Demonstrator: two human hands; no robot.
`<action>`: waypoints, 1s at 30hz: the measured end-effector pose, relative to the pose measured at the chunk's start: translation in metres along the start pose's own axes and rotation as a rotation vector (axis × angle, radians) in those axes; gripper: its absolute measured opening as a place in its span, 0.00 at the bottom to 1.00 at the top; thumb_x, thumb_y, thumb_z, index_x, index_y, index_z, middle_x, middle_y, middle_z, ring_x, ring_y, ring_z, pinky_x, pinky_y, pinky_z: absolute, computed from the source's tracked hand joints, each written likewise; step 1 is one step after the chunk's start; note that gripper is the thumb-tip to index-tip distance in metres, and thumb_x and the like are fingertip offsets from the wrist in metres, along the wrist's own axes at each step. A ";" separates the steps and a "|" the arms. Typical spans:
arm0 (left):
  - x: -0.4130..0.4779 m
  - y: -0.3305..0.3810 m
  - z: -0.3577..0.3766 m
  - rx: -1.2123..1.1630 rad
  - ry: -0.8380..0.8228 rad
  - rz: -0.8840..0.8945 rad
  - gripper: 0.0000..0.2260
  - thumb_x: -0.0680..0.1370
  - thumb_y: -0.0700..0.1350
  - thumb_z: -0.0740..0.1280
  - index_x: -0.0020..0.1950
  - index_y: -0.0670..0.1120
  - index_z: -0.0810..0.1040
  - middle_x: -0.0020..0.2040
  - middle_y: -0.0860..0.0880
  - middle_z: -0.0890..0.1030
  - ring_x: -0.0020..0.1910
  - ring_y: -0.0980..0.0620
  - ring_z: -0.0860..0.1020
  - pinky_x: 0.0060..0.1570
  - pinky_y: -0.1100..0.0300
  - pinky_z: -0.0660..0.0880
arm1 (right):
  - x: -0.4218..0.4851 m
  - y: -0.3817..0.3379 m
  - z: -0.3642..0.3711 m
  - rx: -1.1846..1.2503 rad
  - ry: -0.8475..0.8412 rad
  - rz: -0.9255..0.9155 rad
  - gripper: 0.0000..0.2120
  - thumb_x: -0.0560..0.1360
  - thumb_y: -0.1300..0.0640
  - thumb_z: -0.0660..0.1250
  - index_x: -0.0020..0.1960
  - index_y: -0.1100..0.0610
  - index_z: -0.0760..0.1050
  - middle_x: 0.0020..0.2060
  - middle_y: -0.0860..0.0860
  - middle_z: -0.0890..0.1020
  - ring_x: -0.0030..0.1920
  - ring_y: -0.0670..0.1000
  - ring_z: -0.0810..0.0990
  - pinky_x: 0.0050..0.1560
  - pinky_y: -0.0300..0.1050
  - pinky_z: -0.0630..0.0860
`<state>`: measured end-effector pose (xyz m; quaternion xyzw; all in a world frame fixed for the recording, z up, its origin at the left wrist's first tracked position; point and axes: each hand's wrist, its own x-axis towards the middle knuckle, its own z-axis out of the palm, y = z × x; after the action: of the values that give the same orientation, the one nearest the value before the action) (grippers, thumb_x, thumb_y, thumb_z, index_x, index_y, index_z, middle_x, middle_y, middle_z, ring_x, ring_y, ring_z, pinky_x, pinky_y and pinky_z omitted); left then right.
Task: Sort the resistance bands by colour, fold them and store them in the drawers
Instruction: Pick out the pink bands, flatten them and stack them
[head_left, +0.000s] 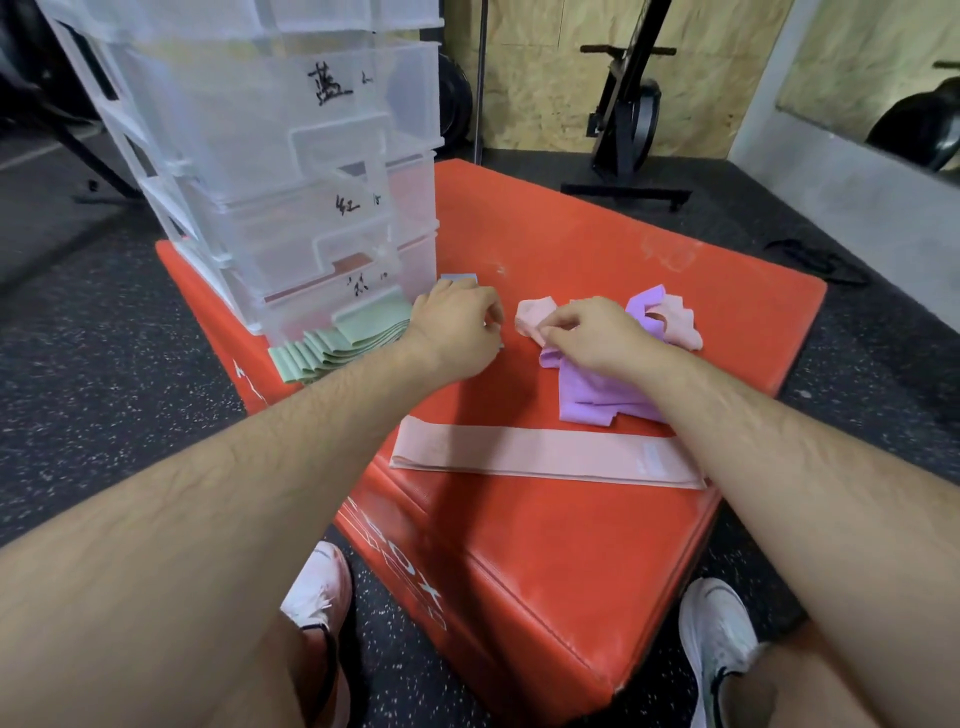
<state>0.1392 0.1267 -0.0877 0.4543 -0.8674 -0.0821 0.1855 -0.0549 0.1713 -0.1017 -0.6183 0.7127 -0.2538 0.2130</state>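
Light, limp and likely stretchy, the pink band (532, 314) on the orange plyo box (571, 249) is pinched at its edge by the right grip (597, 335), a sound hold; the left grip (457, 327) curls over a pale blue band (457, 279), its hold unclear.

Pale blue band (458, 277) just beyond left fingers (489, 312); mint green bands (337, 345) left of them. Pink band (535, 316) at right fingers (562, 332), lilac bands (592, 397) beneath. Orange-red box (571, 540); black white-speckled floor (104, 374).

Right hand (587, 338) pinching pink band (532, 314), red box (571, 545)
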 end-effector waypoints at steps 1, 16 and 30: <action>-0.001 0.001 -0.002 -0.050 0.015 -0.012 0.07 0.76 0.43 0.65 0.51 0.49 0.81 0.53 0.50 0.80 0.58 0.44 0.75 0.58 0.52 0.73 | -0.004 -0.003 -0.005 0.075 0.048 -0.003 0.10 0.77 0.60 0.66 0.44 0.51 0.85 0.44 0.48 0.87 0.43 0.42 0.84 0.50 0.37 0.79; -0.016 0.042 -0.026 -0.854 0.067 -0.240 0.05 0.77 0.48 0.68 0.43 0.49 0.80 0.41 0.45 0.85 0.41 0.43 0.85 0.44 0.41 0.82 | -0.072 -0.051 -0.028 0.459 0.099 -0.209 0.14 0.74 0.71 0.63 0.41 0.55 0.81 0.43 0.61 0.85 0.42 0.65 0.85 0.45 0.57 0.84; -0.036 0.025 -0.050 -0.642 0.217 -0.075 0.09 0.77 0.49 0.71 0.45 0.43 0.79 0.38 0.52 0.80 0.37 0.56 0.75 0.40 0.59 0.76 | -0.049 -0.046 -0.022 0.042 0.014 -0.284 0.05 0.76 0.55 0.73 0.45 0.54 0.78 0.40 0.46 0.80 0.42 0.47 0.76 0.46 0.45 0.72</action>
<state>0.1585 0.1715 -0.0429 0.4105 -0.7551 -0.3091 0.4071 -0.0253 0.2171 -0.0562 -0.7067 0.6138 -0.3005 0.1830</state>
